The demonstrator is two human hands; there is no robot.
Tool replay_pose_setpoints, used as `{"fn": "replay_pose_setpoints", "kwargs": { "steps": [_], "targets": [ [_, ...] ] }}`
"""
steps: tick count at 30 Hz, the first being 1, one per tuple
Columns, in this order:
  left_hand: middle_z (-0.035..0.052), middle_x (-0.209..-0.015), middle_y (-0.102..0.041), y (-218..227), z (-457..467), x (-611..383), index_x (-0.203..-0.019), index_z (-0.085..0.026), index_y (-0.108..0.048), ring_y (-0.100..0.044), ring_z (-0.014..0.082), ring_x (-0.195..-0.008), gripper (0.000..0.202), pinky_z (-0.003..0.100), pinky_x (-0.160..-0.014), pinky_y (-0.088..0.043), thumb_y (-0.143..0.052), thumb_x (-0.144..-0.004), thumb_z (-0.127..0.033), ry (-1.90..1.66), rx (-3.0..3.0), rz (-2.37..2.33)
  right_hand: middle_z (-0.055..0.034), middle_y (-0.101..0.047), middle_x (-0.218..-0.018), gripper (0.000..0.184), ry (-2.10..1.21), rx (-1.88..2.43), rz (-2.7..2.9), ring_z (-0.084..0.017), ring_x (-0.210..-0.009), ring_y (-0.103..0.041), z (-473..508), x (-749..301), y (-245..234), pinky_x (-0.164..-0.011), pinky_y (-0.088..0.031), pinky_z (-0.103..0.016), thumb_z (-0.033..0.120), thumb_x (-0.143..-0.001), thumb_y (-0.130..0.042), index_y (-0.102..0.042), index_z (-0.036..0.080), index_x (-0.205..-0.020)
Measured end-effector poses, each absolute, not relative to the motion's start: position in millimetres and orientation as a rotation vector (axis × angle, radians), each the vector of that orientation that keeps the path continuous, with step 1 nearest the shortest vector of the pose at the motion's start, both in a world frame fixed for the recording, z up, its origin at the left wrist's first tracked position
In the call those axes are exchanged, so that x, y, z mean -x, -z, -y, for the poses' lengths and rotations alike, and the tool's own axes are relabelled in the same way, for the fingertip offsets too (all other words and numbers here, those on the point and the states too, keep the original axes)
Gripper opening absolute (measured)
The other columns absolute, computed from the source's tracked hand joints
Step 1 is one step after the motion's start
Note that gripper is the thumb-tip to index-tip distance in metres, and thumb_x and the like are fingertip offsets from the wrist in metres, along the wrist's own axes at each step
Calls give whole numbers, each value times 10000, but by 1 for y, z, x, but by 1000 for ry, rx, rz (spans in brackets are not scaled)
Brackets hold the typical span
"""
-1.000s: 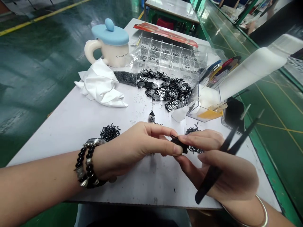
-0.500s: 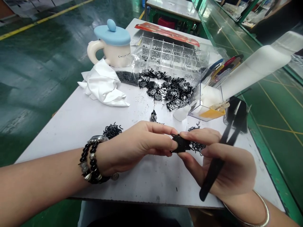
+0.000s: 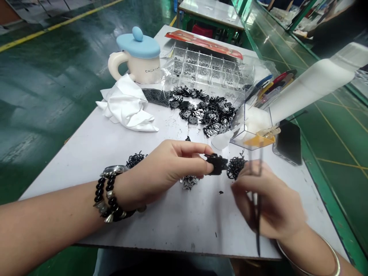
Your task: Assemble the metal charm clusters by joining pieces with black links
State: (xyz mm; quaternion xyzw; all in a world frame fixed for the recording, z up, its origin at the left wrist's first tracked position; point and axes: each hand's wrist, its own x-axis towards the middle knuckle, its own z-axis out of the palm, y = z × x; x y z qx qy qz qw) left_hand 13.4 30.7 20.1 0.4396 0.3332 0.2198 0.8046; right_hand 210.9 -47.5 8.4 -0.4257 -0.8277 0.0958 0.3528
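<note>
Between thumb and fingers, my left hand (image 3: 172, 165) pinches a small black plastic part (image 3: 217, 165) above the table. My right hand (image 3: 267, 199) is closed around tweezers (image 3: 258, 226), which are smeared by motion, and it is apart from the black part. Just beyond the right hand lies a heap of small black curved pieces (image 3: 235, 167). Under the left fingers is a small pile of silvery bits (image 3: 189, 182). Farther back a large heap of black parts with metal pieces (image 3: 211, 111) covers the table.
A clear compartment box (image 3: 198, 73) of small pieces stands at the back. To the left are a lidded mug (image 3: 143, 65) and crumpled white tissue (image 3: 125, 105). A clear pen holder (image 3: 253, 130), white bottle (image 3: 316, 86) and phone (image 3: 287, 142) are on the right.
My right hand has let go of the black part and moved away to the right, with the tweezers turned more upright. My left hand still holds the part, slightly higher.
</note>
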Motion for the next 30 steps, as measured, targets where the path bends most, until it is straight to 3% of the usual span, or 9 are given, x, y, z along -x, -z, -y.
{"fn": "replay_pose_setpoints", "kwargs": {
  "steps": [4,7,12,16,20,23,30],
  "targets": [
    [-47,-734,-640,-18,-34,-12,-820,-203,-713,-521,49,-659,127,159,-628,-404,-712,-714,-134,-625,-878,-756,-6,-428,-569,294,-331,1134,2628,-156,-550,-357,48,-210,-5,-559,-292,-315,10,-680,-382,-567,155,-857],
    [-40,-781,-654,-16,-36,-11,-830,-203,-713,-542,50,-699,129,150,-658,-423,-719,-716,-143,-651,-853,-769,-16,-505,-613,347,-521,1258,2727,-162,-580,-420,48,-206,0,-591,-303,-312,23,-658,-380,-581,168,-901],
    [-20,-785,-638,-17,-37,-12,-835,-186,-695,-549,68,-706,137,178,-695,-443,-726,-707,-147,-603,-745,-783,-8,-573,-667,344,-516,1261,2708,-152,-618,-500,45,-208,0,-622,-332,-307,67,-790,-405,-560,187,-1072],
    [-21,-741,-578,-19,-37,-11,-818,-150,-665,-499,62,-651,99,182,-669,-432,-696,-724,-141,-559,-681,-770,31,-533,-617,290,-261,1428,2263,-119,-541,-480,34,-220,-5,-555,-357,-272,107,-832,-464,-525,182,-1106],
    [-29,-710,-552,-21,-36,-11,-835,-147,-646,-463,60,-614,134,208,-685,-433,-693,-712,-123,-547,-646,-797,62,-502,-560,306,-213,1731,1671,-105,-478,-465,14,-227,-9,-496,-375,-244,310,-818,-610,-508,190,-1081],
    [-37,-670,-531,-23,-36,-12,-808,-143,-643,-442,56,-589,103,216,-686,-428,-681,-716,-116,-527,-650,-807,59,-538,-527,457,-255,1931,1678,-113,-464,-478,2,-227,-9,-490,-375,-245,453,-765,-659,-512,184,-1104],
    [-36,-674,-540,-22,-34,-13,-814,-156,-675,-466,61,-606,118,206,-671,-407,-702,-700,-133,-491,-659,-812,51,-541,-508,388,-216,2031,1641,-124,-460,-481,-5,-216,3,-497,-341,-254,481,-745,-664,-558,183,-969]
  ]
}}
